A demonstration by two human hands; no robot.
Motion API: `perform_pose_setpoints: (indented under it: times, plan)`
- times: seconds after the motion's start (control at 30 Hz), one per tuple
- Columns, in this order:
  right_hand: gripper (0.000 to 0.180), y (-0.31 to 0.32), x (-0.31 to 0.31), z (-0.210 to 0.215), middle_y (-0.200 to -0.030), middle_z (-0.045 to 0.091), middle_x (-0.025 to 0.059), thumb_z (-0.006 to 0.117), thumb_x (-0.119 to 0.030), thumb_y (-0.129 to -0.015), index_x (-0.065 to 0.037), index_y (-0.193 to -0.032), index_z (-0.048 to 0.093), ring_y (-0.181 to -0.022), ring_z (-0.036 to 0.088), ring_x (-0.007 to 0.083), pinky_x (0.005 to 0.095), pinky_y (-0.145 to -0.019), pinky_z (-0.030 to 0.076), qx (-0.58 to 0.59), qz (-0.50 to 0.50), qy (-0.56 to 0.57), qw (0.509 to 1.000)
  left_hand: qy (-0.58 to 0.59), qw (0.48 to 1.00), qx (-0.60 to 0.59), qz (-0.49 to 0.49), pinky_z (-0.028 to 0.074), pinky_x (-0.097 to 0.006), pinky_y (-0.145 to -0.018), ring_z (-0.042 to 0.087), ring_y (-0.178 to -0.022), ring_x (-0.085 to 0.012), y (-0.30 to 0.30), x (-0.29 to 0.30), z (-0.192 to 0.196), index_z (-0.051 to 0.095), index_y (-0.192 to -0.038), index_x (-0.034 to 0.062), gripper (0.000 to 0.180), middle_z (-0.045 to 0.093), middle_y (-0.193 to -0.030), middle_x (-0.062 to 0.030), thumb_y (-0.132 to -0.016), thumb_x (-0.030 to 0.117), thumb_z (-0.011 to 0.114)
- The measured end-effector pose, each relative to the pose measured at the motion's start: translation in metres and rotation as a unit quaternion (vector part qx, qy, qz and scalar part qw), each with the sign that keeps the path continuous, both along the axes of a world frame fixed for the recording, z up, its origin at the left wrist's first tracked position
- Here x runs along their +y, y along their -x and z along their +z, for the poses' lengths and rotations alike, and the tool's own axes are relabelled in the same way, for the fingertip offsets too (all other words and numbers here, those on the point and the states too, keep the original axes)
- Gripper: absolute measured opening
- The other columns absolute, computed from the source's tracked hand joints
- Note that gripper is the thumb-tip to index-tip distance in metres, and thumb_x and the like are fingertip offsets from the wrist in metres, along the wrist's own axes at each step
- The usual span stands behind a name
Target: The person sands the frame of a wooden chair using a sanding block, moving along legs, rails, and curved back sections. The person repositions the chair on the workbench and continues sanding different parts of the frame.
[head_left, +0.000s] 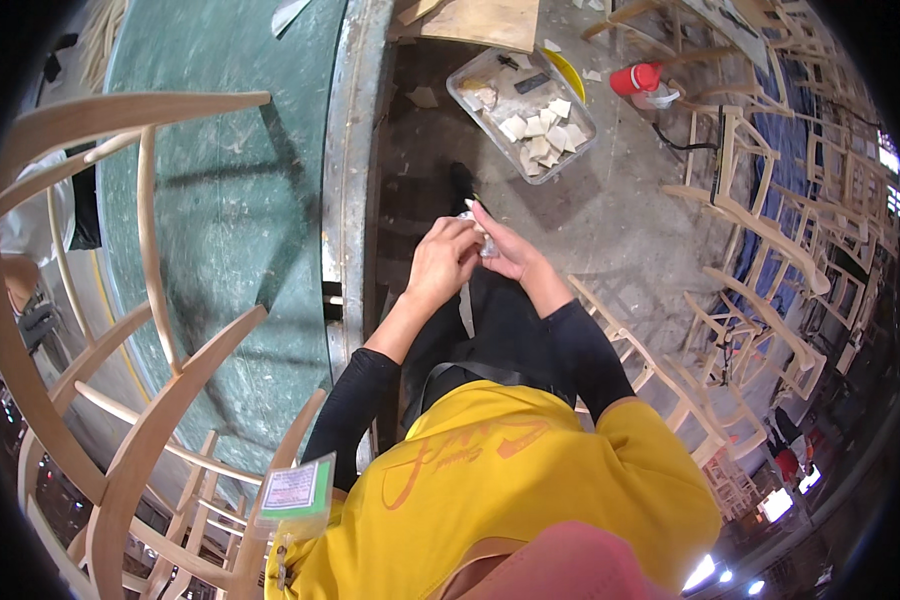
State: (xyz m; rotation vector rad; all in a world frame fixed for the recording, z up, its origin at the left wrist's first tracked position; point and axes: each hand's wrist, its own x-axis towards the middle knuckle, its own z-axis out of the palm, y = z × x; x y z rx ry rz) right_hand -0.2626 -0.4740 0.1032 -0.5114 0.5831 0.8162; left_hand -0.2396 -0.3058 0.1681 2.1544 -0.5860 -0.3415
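Both hands meet in front of my body, between the table and the bin. My left hand (pixel 442 262) has its fingers curled over a small, shiny whitish object (pixel 488 245). From the other side, my right hand (pixel 511 247) grips the same object, its thumb and fingers pointing up. Most of the object is hidden by the fingers, so its kind does not show. Beyond the hands, a clear plastic bin (pixel 467 113) on the floor contains several pale squarish pieces (pixel 543 135), a dark block and other small bits.
A green-topped table (pixel 220 220) with a metal edge stands at my left, bearing a wooden chair frame (pixel 150 440). Many wooden chair frames (pixel 760 230) crowd the right. A wooden board (pixel 480 22) and a red container (pixel 635 80) lie farther out.
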Motion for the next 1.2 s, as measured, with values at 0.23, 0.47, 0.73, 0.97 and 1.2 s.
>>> perform_pose_setpoints:
  times: [0.23,0.47,0.73,0.97,1.2]
  plan:
    - [0.035,0.035,-0.088,-0.056,-0.09,0.067,-0.0005,0.063,-0.043,-0.097,-0.01,-0.108,0.064,-0.079,0.066,0.0124,0.0276,-0.066,0.052,0.1,-0.075,0.244,0.962,0.018,0.997,0.079,0.004,0.051,-0.04,-0.092,0.064,-0.104,-0.031,-0.031,-0.059,-0.047,0.072,-0.103,0.0069,0.022,0.068,-0.114,-0.0127,-0.082,0.007,0.065]
    - [0.038,0.029,-0.184,-0.093,-0.076,0.06,-0.0014,0.063,-0.043,-0.097,-0.006,-0.108,0.064,-0.066,0.064,0.0116,0.0255,-0.061,0.051,0.111,0.028,0.328,0.938,-0.144,0.973,0.161,0.087,0.053,-0.045,-0.089,0.064,-0.103,-0.036,-0.126,-0.168,-0.23,0.061,-0.121,0.0067,0.042,0.062,-0.115,-0.0192,-0.08,0.008,0.069]
    - [0.035,0.014,-0.28,-0.105,-0.078,0.057,-0.0001,0.066,-0.037,-0.096,-0.006,-0.114,0.063,-0.072,0.059,0.0124,0.0281,-0.071,0.051,0.153,0.036,0.322,0.934,-0.346,0.903,0.202,0.156,0.056,-0.044,-0.087,0.065,-0.107,-0.0363,-0.167,-0.262,-0.374,0.045,-0.134,0.0092,0.053,0.056,-0.126,-0.0203,-0.085,0.011,0.065]
    - [0.035,0.002,-0.301,-0.104,-0.078,0.059,0.0004,0.064,-0.034,-0.098,-0.005,-0.116,0.062,-0.071,0.061,0.0122,0.027,-0.066,0.051,0.165,0.023,0.313,0.935,-0.393,0.86,0.311,0.095,0.057,-0.04,-0.084,0.07,-0.104,-0.0281,-0.163,-0.268,-0.338,0.067,-0.118,0.013,0.045,0.072,-0.111,-0.0114,-0.086,0.043,0.073]
    - [0.029,-0.015,-0.293,-0.085,-0.076,0.06,0.0012,0.062,-0.031,-0.1,-0.006,-0.115,0.062,-0.068,0.064,0.014,0.026,-0.061,0.052,0.105,0.027,0.271,0.956,-0.314,0.867,0.33,0.204,0.057,-0.041,-0.084,0.071,-0.099,-0.0303,-0.16,-0.257,-0.271,0.075,-0.097,0.0042,0.061,0.072,-0.106,-0.0157,-0.067,0.057,0.083]
